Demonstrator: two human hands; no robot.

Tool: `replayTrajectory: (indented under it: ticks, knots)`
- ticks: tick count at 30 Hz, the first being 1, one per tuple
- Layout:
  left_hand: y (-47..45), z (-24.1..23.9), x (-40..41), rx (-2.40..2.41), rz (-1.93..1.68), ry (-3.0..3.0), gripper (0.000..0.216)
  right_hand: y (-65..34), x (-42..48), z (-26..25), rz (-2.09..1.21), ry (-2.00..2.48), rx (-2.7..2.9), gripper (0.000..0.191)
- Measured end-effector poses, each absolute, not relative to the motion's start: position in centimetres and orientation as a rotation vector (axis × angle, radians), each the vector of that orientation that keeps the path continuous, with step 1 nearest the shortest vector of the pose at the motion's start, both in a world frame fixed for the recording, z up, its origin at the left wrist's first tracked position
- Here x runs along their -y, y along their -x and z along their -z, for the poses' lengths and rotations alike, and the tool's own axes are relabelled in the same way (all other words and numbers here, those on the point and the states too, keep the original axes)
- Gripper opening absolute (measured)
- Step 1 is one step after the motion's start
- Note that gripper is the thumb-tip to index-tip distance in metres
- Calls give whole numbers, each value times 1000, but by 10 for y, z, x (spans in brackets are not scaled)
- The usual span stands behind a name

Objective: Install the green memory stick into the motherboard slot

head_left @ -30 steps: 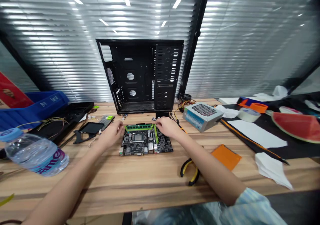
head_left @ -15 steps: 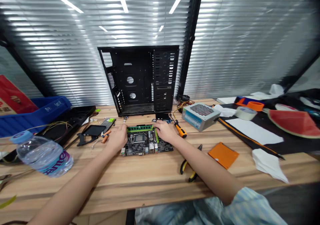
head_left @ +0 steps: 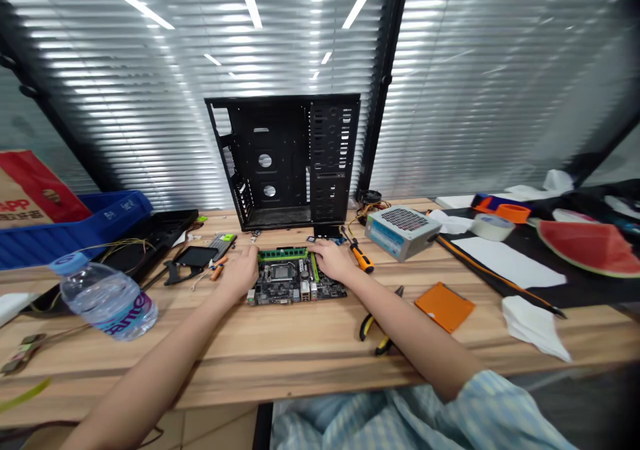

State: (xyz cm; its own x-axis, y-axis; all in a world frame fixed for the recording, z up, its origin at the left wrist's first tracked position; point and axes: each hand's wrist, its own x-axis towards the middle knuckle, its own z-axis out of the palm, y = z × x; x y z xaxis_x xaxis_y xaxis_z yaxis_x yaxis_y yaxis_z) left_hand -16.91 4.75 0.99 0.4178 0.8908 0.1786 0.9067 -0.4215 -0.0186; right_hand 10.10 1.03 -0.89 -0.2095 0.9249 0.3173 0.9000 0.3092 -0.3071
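Note:
A motherboard (head_left: 280, 290) lies flat on the wooden table, its ports toward me and its bare processor socket showing. A green RAM stick (head_left: 283, 254) stands along its far side. My left hand (head_left: 244, 269) is closed at the board's left edge, close to one end of the stick; its fingertips are partly hidden. At the stick's other end, my right hand (head_left: 331, 261) reaches over the far right part of the board, its fingers bent down against it. Behind the board stands an open black computer case (head_left: 283, 157).
A power supply (head_left: 400, 230) and an orange-handled screwdriver (head_left: 361, 258) lie right of the case. Pliers (head_left: 383, 333) rest beneath my right forearm, beside an orange drive bracket (head_left: 445, 306). At left are a tilted water bottle (head_left: 107, 300) and a blue bin (head_left: 65, 233).
The view has shifted slightly, so things at left appear farther right. Both hands keep their places at the motherboard; nothing has been visibly picked up or let go.

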Motion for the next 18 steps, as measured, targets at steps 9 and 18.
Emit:
replayTrajectory:
  ticks: [9, 18]
  knots:
    - [170, -9, -45, 1680, 245, 2521, 28, -99, -14, 15, 3, 1548, 2234, 41]
    - [170, -6, -41, 1690, 228, 2442, 27, -84, -3, 8, 178, 1756, 2262, 29]
